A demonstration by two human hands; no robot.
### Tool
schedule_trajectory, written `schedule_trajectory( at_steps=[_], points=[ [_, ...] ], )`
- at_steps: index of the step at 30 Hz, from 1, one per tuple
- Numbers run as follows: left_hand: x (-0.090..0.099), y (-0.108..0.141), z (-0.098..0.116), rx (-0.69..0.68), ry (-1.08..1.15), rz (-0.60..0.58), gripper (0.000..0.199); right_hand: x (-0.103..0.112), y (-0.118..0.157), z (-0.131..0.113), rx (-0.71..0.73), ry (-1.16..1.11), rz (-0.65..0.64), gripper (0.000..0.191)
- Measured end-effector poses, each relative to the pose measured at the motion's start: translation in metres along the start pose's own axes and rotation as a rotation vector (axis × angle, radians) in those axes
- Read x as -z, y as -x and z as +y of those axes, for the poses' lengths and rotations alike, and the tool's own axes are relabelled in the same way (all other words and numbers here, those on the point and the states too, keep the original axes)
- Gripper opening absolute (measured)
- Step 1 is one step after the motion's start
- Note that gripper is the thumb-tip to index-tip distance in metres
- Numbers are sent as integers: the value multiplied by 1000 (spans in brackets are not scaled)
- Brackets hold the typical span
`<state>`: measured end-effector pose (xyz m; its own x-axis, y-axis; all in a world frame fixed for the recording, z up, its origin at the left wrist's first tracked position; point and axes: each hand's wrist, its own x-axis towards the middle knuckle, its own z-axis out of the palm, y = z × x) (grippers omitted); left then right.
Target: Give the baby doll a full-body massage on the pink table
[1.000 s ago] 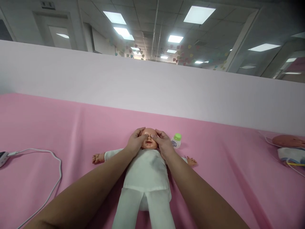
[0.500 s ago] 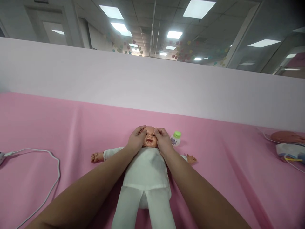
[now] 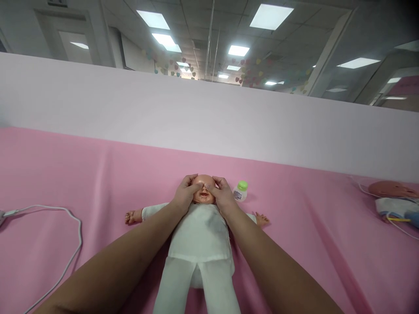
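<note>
On pink cloth (image 3: 294, 226), both left hand (image 3: 184, 195) and right hand (image 3: 223, 195) cupping doll (image 3: 203, 226) head, thumbs now back over eyes; bottle (image 3: 240, 191) label unreadable.

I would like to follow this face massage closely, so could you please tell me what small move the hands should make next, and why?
Probably slide both thumbs outward across the cheeks. The left hand and right hand cup the doll's head, and their thumbs meet over its nose and eyes, so an outward stroke would uncover the face.
</note>
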<state>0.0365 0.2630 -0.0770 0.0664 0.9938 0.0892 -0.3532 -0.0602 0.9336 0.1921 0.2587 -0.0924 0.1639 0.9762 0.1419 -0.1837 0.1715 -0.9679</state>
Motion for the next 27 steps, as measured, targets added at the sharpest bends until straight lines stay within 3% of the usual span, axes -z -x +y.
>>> schedule_trajectory(
  at_steps=[9, 14, 19, 23, 27],
  points=[
    [-8, -6, 0, -1, -89, 61, 48, -7, -1, -5, 73, 170, 132, 51],
    [-6, -10, -2, 12, -90, 111, 37, -4, -9, 6, 66, 66, 121, 41],
    [-1, -9, -3, 39, -28, 113, 35, -2, -9, 12, 32, -72, 76, 43],
    [1, -4, -4, 16, 16, 66, 43, 0, -3, 8, 59, -31, -13, 48],
    [0, 0, -3, -16, -49, 37, 55, -1, 2, 0, 55, 63, -25, 59]
  ],
)
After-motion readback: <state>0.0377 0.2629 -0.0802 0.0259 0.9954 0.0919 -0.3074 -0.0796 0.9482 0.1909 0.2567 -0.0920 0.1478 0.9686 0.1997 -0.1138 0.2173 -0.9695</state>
